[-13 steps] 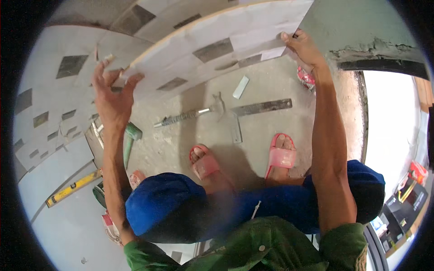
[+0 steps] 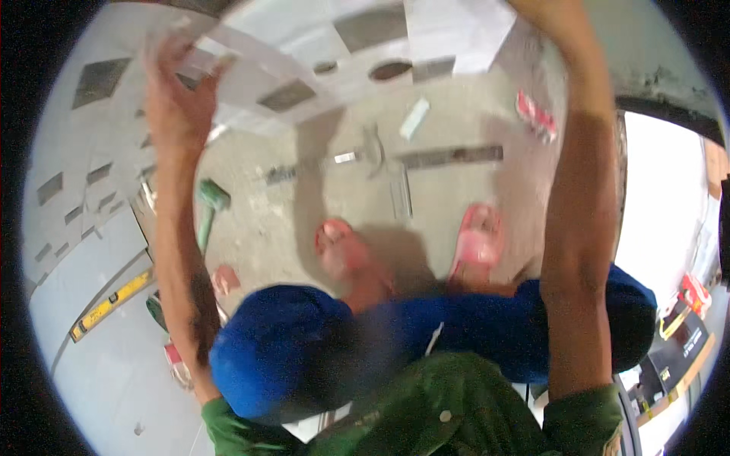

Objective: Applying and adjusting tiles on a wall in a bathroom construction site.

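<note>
A large white wall tile [image 2: 281, 45] with grey rectangles and two dark oval holes stands on edge at the top, before the patterned wall. My left hand [image 2: 182, 102] is at its left edge, thumb on the front face and fingers bent round behind. Motion blurs those fingers. My right hand [image 2: 551, 11] reaches the tile's upper right side, but the top of the picture cuts off its fingers. Below the tile on the floor lie a hammer [image 2: 372, 152], a try square [image 2: 452, 156] and a small pale strip [image 2: 415, 118].
A green mallet [image 2: 214, 195] lies left of my feet. Farther left, a yellow spirit level [image 2: 112, 305] rests on a pale sheet. A crumpled red packet [image 2: 535, 115] lies near the right wall. My feet in pink sandals [image 2: 480, 239] are on the floor.
Both hands and the tile have gone up in the picture, so my right fingers have left the view. The tile's holes now show dark. The view has also shifted slightly.
</note>
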The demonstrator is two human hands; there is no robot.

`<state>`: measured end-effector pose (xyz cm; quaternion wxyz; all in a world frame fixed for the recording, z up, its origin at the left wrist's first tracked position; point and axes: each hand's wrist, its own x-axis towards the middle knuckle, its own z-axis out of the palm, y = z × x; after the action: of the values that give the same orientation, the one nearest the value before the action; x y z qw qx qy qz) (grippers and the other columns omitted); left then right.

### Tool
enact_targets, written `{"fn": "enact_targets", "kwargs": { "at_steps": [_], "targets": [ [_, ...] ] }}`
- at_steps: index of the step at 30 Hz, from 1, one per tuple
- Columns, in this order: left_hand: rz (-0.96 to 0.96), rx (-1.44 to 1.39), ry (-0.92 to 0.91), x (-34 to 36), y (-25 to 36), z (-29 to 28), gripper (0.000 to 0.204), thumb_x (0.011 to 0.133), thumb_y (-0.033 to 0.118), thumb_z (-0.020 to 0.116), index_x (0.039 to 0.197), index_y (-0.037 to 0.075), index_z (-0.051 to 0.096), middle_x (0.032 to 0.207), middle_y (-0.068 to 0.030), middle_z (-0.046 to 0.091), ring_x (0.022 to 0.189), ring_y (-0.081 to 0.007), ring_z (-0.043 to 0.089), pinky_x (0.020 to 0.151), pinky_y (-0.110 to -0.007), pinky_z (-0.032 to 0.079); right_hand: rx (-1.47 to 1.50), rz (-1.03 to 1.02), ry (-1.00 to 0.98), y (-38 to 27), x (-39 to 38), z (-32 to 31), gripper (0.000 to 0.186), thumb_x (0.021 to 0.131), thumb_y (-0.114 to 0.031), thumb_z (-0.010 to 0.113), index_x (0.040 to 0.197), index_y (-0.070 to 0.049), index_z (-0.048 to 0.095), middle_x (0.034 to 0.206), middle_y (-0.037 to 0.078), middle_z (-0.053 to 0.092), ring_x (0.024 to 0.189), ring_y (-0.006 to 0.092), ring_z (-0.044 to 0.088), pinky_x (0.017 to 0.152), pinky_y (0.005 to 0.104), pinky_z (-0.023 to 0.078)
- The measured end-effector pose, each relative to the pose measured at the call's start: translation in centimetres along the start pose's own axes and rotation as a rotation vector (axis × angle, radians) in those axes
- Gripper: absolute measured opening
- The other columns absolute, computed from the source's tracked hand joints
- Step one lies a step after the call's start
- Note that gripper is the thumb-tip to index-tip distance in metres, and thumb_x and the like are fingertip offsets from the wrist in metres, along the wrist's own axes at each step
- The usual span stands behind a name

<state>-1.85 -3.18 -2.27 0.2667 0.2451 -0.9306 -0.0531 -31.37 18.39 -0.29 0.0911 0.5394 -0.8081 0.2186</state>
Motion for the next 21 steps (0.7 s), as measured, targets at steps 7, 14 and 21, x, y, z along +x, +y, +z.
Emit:
{"fn": "enact_targets", "kwargs": {
  "at_steps": [7,14,21],
  "targets": [
    [0.098,0.004,0.047,0.7,0.0,1.2,0.055,0.074,0.004,0.076,0.124,0.007,0.052,0.118,-0.0149,0.060,0.113,-0.0332,0.053,0.095,-0.045,0.038,0.107,-0.048,0.136,2.4,2.3,3.0,0.045,0.080,-0.031,0.076,0.113,-0.003,0.065,0.112,0.011,0.062,0.107,0.0278,0.058,0.093,0.0370,0.045],
    [0.105,0.059,0.084,1.0,0.1,1.1,0.059,0.073,0.004,0.077,0.124,0.009,0.049,0.120,-0.0141,0.058,0.114,-0.0333,0.053,0.096,-0.047,0.037,0.283,0.064,0.109,1.9,2.8,3.2,0.043,0.074,-0.031,0.078,0.107,-0.006,0.068,0.109,0.009,0.063,0.110,0.0276,0.056,0.091,0.0376,0.045],
    [0.002,-0.031,-0.131,-7.8,2.6,2.0,0.051,0.074,0.015,0.080,0.119,0.006,0.056,0.122,-0.0159,0.057,0.116,-0.0357,0.052,0.097,-0.044,0.039,0.166,0.098,-0.053,0.9,2.9,2.5,0.062,0.069,-0.032,0.082,0.117,0.001,0.060,0.121,0.021,0.059,0.112,0.0384,0.052,0.098,0.0445,0.042]
  ]
}}
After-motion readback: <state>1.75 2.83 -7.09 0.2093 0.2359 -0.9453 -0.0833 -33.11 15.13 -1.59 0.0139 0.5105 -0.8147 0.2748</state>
